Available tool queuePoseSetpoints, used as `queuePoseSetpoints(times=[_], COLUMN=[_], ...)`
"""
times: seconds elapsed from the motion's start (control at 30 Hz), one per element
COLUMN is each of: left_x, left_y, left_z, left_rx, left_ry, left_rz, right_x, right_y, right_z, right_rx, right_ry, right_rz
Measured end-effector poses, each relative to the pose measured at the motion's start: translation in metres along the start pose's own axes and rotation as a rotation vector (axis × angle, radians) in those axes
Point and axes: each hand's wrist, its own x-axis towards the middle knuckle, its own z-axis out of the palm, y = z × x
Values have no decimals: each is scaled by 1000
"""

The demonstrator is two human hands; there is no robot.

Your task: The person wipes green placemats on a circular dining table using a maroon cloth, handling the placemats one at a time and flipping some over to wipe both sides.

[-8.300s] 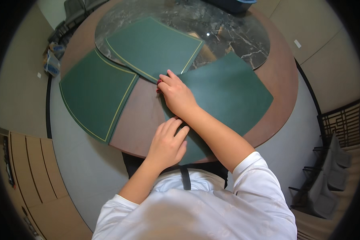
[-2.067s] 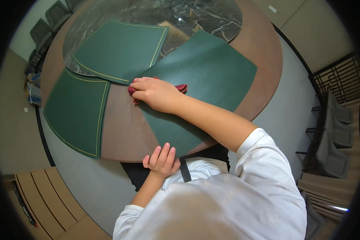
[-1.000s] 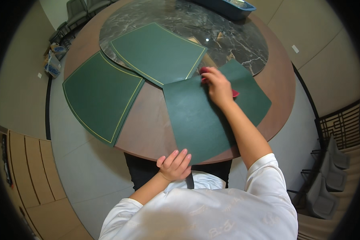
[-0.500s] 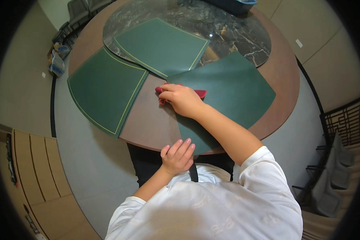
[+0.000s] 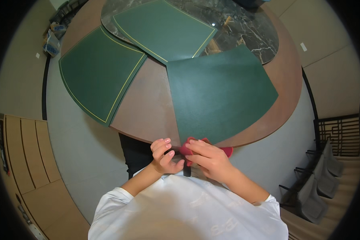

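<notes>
My right hand [image 5: 215,161] is closed on a red cloth [image 5: 228,151], bunched at the near edge of a plain green fan-shaped mat [image 5: 224,92]. Part of the cloth sticks out past the fingers on both sides. Just to the left, my left hand [image 5: 162,157] is raised in front of the table edge, fingers loosely bent and apart, holding nothing. Two more green mats with yellow border lines lie beyond: one mat [image 5: 102,76] on the left of the table, another mat [image 5: 164,30] farther off, partly over the marble turntable.
The round brown wooden table [image 5: 144,100] carries a dark marble turntable [image 5: 256,36] with a dark bin [image 5: 250,3] at the far edge. Grey chairs [image 5: 312,200] line the right side. Bags [image 5: 52,43] sit on the floor at far left, and a wooden cabinet [image 5: 30,160] stands at near left.
My right hand has drawn the red cloth from the mat's upper left corner toward me to its near edge. My left hand has shifted slightly left, and the view has tilted.
</notes>
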Motion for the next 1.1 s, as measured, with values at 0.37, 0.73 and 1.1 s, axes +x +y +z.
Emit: queuePoseSetpoints(times=[0.37, 0.73, 1.1], left_x=[87, 122, 166], left_y=[38, 13, 55], left_z=[-10, -18, -42], left_rx=[250, 53, 3], left_ry=[-686, -637, -303], left_rz=[-179, -124, 71], right_x=[-92, -39, 13], right_y=[53, 38, -33], right_z=[-81, -80, -47], right_rx=[978, -108, -316], right_ry=[998, 944, 250], right_rz=[586, 448, 114])
